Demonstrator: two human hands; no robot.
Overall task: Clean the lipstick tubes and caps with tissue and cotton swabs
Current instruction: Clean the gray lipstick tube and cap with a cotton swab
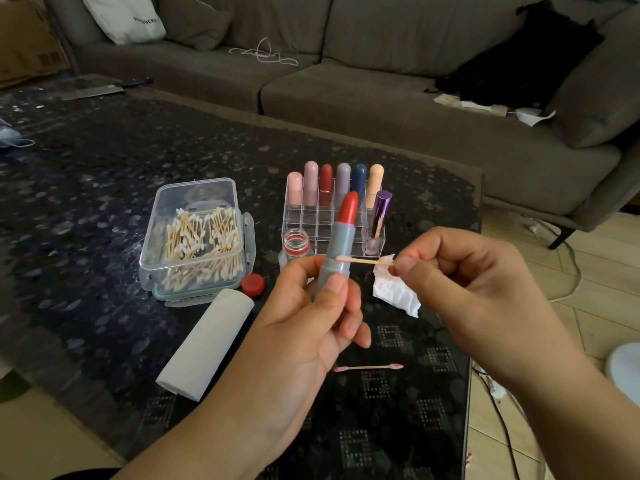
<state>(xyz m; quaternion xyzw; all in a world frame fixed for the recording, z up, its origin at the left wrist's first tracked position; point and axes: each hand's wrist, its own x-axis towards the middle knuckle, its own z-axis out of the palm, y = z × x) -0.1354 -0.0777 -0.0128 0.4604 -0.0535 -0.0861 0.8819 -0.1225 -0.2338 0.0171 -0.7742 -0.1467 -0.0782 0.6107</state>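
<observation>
Your left hand (311, 306) grips the grey lipstick tube (337, 251) upright above the dark table (86, 188), its red stick wound out. Your right hand (460, 271) pinches a cotton swab (363, 260), its tip touching the tube's collar, just in front of the clear organizer (325, 216).

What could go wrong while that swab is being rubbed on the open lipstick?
The red lipstick is wound out and bare above the grey tube that the left hand grips, so the cotton swab pinched by the right hand could slip upward and smear or dent it. The small bottle stands uncapped just behind the hands; a nudge might tip it. The used swab on the table may leave marks there.
</observation>
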